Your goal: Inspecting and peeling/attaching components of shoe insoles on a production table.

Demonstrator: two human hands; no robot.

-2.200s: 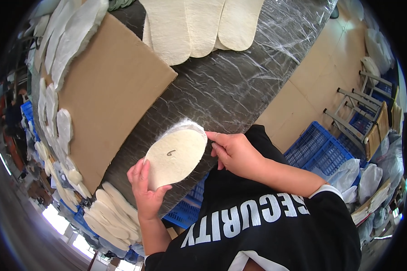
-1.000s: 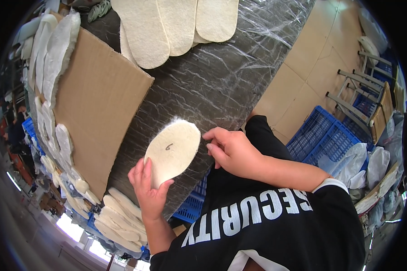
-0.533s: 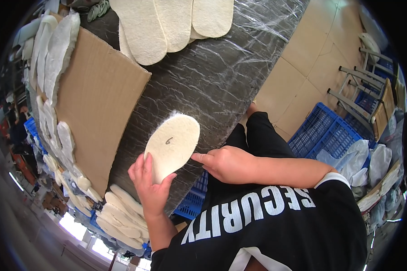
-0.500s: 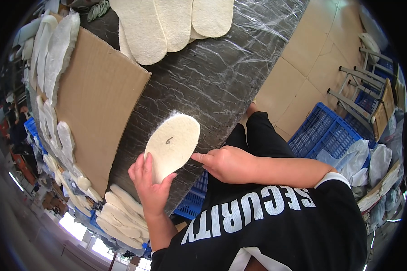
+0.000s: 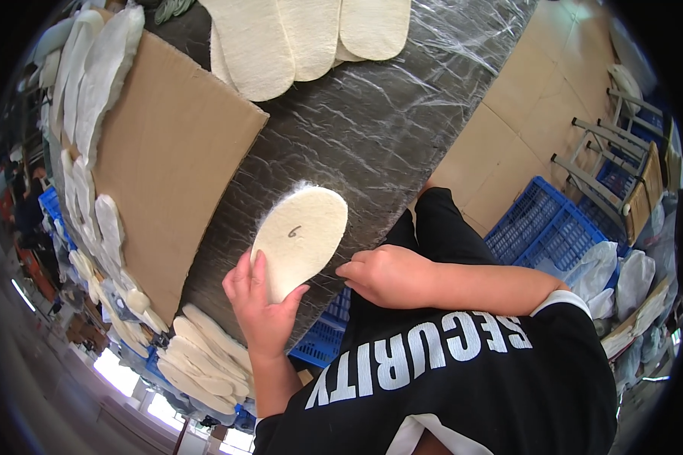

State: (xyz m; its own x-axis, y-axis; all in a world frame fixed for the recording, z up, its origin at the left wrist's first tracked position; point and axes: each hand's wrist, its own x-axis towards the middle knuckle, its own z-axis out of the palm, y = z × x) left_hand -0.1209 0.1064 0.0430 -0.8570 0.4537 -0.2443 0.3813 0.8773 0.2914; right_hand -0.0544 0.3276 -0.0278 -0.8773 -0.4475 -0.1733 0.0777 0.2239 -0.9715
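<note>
A cream felt insole, oval at its far end with a fuzzy edge and a dark handwritten mark, is tilted above the plastic-covered table. My left hand grips its narrower near end, fingers along the left side and thumb on the right. Just right of the insole, apart from it, my right hand is closed with its fingers curled together. Whatever those fingers may hold is hidden. Several similar cream insoles overlap at the table's far edge.
Dark table under wrinkled clear film; brown cardboard lies on its left. More insoles are stacked at far left and in a pile at lower left. Blue crates and a folding metal-legged stool stand on the floor to the right.
My right hand's extended index finger has curled in, and the hand has drawn slightly away from the insole. The insole and left hand have shifted a little right in view.
</note>
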